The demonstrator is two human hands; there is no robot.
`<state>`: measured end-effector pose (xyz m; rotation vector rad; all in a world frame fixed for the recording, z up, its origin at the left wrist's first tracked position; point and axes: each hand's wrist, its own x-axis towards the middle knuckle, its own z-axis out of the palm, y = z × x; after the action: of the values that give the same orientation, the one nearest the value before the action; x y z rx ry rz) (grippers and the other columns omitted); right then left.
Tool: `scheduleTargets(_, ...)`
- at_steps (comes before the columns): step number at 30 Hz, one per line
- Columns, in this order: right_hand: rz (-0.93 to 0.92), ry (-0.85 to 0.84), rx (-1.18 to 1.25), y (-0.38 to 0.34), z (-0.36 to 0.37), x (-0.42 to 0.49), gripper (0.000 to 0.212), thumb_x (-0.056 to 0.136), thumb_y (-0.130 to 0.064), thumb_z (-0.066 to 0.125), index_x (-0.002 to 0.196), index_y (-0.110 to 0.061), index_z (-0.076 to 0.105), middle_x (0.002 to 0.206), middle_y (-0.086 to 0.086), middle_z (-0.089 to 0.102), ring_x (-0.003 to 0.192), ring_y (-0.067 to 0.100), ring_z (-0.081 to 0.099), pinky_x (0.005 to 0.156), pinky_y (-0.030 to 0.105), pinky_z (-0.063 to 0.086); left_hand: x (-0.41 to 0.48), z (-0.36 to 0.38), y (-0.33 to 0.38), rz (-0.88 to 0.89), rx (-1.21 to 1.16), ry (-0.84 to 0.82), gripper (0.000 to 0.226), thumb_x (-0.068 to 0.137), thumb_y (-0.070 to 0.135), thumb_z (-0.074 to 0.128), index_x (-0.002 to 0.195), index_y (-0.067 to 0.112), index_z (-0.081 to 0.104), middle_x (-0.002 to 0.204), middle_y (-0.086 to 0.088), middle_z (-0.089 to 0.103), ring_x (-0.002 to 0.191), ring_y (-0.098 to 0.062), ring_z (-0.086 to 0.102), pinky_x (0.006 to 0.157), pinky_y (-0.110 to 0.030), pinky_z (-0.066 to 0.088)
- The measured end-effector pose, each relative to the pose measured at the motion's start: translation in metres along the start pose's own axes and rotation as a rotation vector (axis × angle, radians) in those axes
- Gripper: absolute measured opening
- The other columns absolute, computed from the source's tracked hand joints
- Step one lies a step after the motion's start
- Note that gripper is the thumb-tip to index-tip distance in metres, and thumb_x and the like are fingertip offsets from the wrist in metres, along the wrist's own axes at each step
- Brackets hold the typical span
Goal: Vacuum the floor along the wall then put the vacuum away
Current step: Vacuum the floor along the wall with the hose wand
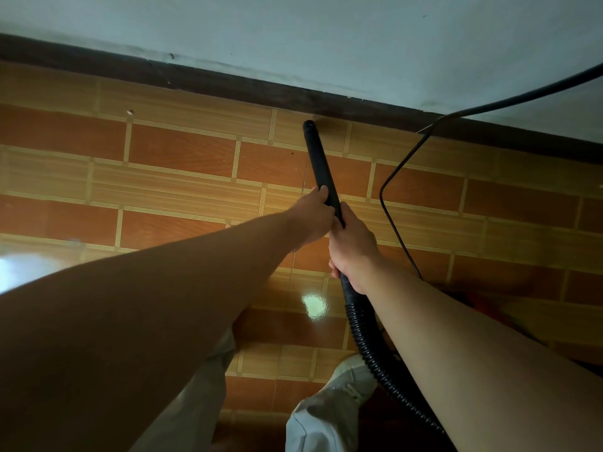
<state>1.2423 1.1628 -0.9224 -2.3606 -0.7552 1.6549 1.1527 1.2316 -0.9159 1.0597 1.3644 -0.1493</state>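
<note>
Wall (326,34) at twelve o'clock, skirting (228,83) under it, tiled floor (179,158) below. Hose (368,347) trails to five o'clock. Tube (321,164) points to twelve, tip at the skirting. Cord (401,164) loops at two o'clock. Left hand (313,216) and right hand (354,252): fingers clamped on tube. Advised: keep tip low, track the skirting, avoid cord.
</note>
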Motion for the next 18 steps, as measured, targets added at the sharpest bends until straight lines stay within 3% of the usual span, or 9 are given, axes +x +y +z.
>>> scheduleTargets(4,-0.010,-0.044,0.029,-0.013,0.006,0.007,0.031,0.108,-0.046,0.034,0.136,-0.048,0.047,0.094,0.014,0.067,0.048,0.025,0.057,0.041,0.028,0.046,0.004,-0.013,-0.006,0.021,0.033,0.022,0.057,0.102,0.013,0.038,0.155,0.012,0.019,0.160,-0.012,0.026,0.143,-0.031,0.034,0.114,-0.046,0.034)
scheduleTargets(9,0.009,-0.028,0.072,-0.016,0.011,0.005,0.030,0.108,-0.045,0.035,0.135,-0.048,0.048,0.102,0.011,0.069,0.049,0.024,0.058,0.041,0.027,0.046,0.007,-0.019,-0.008,0.008,0.038,0.016,0.056,0.103,0.016,0.038,0.155,0.014,0.021,0.157,-0.013,0.031,0.141,-0.030,0.038,0.113,-0.046,0.037)
scheduleTargets(18,0.070,0.088,0.116,0.020,-0.035,-0.008,0.032,0.109,-0.041,0.036,0.138,-0.046,0.048,0.096,0.012,0.069,0.047,0.023,0.055,0.044,0.030,0.047,0.008,0.032,0.022,0.058,0.078,-0.119,0.052,0.101,0.007,0.040,0.152,0.009,0.029,0.157,-0.013,0.031,0.142,-0.029,0.036,0.115,-0.042,0.034)
